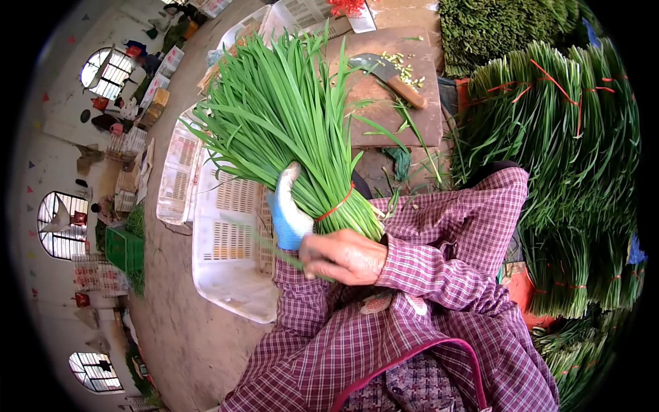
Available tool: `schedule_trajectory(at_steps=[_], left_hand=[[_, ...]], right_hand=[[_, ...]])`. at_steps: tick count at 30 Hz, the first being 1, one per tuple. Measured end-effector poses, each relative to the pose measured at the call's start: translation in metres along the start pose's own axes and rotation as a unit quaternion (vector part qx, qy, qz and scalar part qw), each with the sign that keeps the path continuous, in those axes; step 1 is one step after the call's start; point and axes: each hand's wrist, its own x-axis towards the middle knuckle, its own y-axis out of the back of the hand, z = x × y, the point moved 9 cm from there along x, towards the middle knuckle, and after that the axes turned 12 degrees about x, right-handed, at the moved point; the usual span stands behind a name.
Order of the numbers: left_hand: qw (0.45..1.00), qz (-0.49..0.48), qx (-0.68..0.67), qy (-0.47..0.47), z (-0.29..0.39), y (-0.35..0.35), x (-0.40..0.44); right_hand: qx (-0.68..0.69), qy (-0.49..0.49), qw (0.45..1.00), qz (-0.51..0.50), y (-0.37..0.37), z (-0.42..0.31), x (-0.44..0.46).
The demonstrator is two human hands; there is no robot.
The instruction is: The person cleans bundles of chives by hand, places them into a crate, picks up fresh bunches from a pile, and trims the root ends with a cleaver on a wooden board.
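Note:
My left hand point(291, 209), in a blue and white glove, is wrapped round a thick bundle of garlic chives point(288, 117). The leaves fan out towards the top left, and the cut ends point down to the right at my lap. A red band point(335, 203) circles the bundle near its stem ends. My bare right hand point(347, 257) is just below the band, fingers curled and partly blurred. A loose green chive leaf point(291, 259) trails from these fingers, smeared by motion.
Ahead is a wooden board point(391, 103) with a knife point(388, 79) and cut stem bits. White plastic crates point(233, 288) stand at left. Banded chive bundles point(549, 117) are stacked at right, with a pile of green stems point(504, 31) behind. A green crate point(124, 249) sits farther off.

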Motion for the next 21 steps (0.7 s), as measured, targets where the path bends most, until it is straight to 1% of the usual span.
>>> schedule_trajectory(at_steps=[1,3,5,6,7,8,9,13,14,15,16,18,19,20,21], left_hand=[[1.000,0.000,0.000,-0.001,-0.004,0.006,0.004],[0.998,-0.009,0.053,-0.027,-0.013,0.022,0.015],[0.998,0.007,0.059,-0.010,0.000,0.007,0.000],[0.999,-0.006,0.045,-0.010,0.003,0.001,-0.005],[0.999,-0.019,0.031,-0.012,0.005,-0.003,-0.006],[0.998,-0.055,0.012,-0.005,-0.003,-0.002,0.001],[0.998,-0.055,0.013,-0.005,-0.003,-0.003,0.002],[0.998,-0.062,-0.021,0.012,-0.006,-0.009,0.002],[0.998,-0.058,-0.030,0.011,-0.006,-0.010,0.001],[0.999,-0.024,0.034,-0.011,-0.002,-0.006,0.002],[0.999,-0.014,0.034,-0.008,0.000,-0.007,-0.001],[0.999,-0.006,0.034,-0.005,-0.002,-0.007,0.000],[1.000,-0.016,0.005,0.015,-0.009,-0.003,0.005],[0.999,-0.026,-0.024,0.035,-0.013,-0.002,0.008],[0.999,-0.026,-0.024,0.034,-0.013,-0.003,0.007]], right_hand=[[-0.039,-0.010,0.993,-0.107,-0.015,-0.001,-0.005],[-0.142,-0.007,0.982,-0.127,-0.008,-0.011,-0.011],[-0.140,0.041,0.988,0.038,0.041,-0.034,0.000],[-0.138,0.045,0.978,0.148,0.067,-0.044,0.002],[-0.120,0.003,0.964,0.236,0.089,-0.045,0.000],[-0.149,0.017,0.952,0.266,0.100,-0.049,0.002],[-0.177,0.030,0.938,0.296,0.107,-0.053,0.001],[-0.182,0.044,0.937,0.297,0.098,-0.060,0.000],[-0.202,0.054,0.935,0.285,0.091,-0.062,-0.002],[-0.222,0.065,0.933,0.274,0.083,-0.063,-0.004],[-0.247,0.064,0.930,0.265,0.076,-0.058,-0.006],[-0.322,0.032,0.908,0.265,0.066,-0.049,-0.010],[-0.359,0.025,0.893,0.271,0.065,-0.046,-0.012],[-0.359,0.025,0.893,0.270,0.065,-0.043,-0.012],[-0.381,0.016,0.881,0.279,0.067,-0.040,-0.013]])
